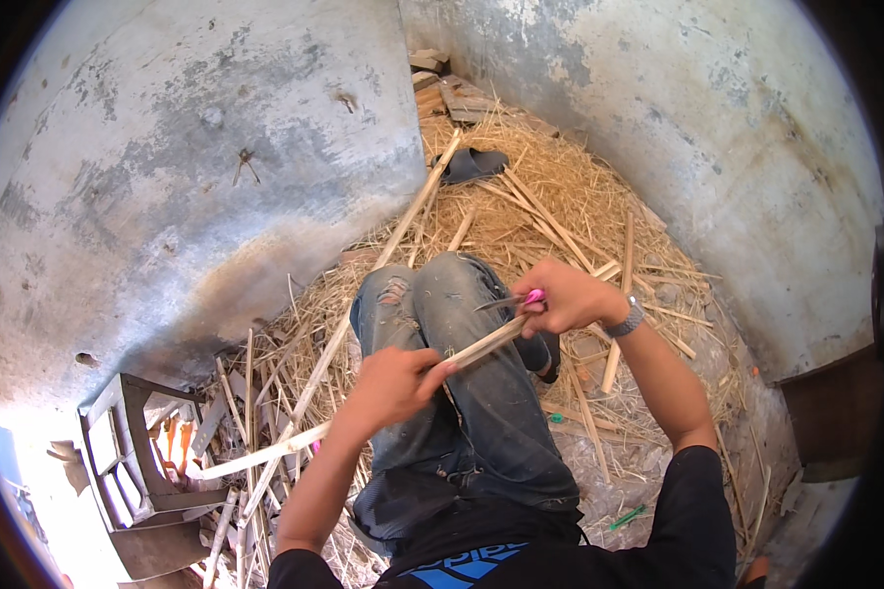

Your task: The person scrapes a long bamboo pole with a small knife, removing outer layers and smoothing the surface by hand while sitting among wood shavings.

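My left hand (pixel 391 381) grips a long pale split stick (pixel 476 346) over my jeans-clad knees. The stick runs from near my right hand back past my left forearm toward the lower left. My right hand (pixel 567 295), with a watch on the wrist, holds a small knife with a pink handle (pixel 532 296). Its blade (pixel 496 302) points left, just above the stick's upper end.
Straw and more split sticks (pixel 535 211) cover the floor ahead. A dark sandal (pixel 473 163) lies far ahead. Stained concrete walls (pixel 196 167) close in left and right. A grey plastic crate (pixel 128 442) sits at lower left. Scrap boards (pixel 440 93) lie at the far end.
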Tool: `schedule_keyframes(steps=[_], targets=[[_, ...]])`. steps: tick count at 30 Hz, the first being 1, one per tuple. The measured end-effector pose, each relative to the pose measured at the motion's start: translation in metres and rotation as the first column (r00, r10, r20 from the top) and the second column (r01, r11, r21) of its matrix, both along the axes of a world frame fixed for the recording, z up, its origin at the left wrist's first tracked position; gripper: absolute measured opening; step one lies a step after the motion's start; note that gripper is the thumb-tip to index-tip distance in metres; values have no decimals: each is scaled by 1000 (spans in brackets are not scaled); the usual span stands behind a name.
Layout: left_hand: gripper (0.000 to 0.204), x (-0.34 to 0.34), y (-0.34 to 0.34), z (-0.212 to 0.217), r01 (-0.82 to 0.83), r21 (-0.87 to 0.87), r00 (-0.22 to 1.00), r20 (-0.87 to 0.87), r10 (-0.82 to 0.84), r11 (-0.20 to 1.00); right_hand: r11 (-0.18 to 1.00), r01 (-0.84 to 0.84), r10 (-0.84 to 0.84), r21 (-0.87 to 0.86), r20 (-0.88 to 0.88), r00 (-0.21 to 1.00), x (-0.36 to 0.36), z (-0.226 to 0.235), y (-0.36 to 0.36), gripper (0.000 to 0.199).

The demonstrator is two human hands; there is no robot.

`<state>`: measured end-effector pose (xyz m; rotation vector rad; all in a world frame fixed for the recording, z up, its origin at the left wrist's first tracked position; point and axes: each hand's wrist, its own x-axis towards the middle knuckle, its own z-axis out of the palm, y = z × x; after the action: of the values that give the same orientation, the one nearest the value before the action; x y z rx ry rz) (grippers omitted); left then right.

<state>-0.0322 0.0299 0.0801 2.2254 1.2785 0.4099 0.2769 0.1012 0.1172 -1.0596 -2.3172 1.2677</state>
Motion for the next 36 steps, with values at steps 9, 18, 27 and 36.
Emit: schedule_keyframes(steps=[9,18,27,36], targets=[[32,-136,-6,7,-230,-332,969,11,247,915,903,326,-356,280,61,933,73,-1,33,25],[31,-60,-16,-29,-136,-648,836,330,438,749,694,671,-664,260,-127,737,3,24,5,34],[39,12,-1,-46,168,-713,661,594,459,681,906,300,-363,298,184,914,-46,-44,-54,38],[32,16,2,-58,252,-766,510,625,591,592,855,239,-394,460,278,876,-72,-65,-76,43]])
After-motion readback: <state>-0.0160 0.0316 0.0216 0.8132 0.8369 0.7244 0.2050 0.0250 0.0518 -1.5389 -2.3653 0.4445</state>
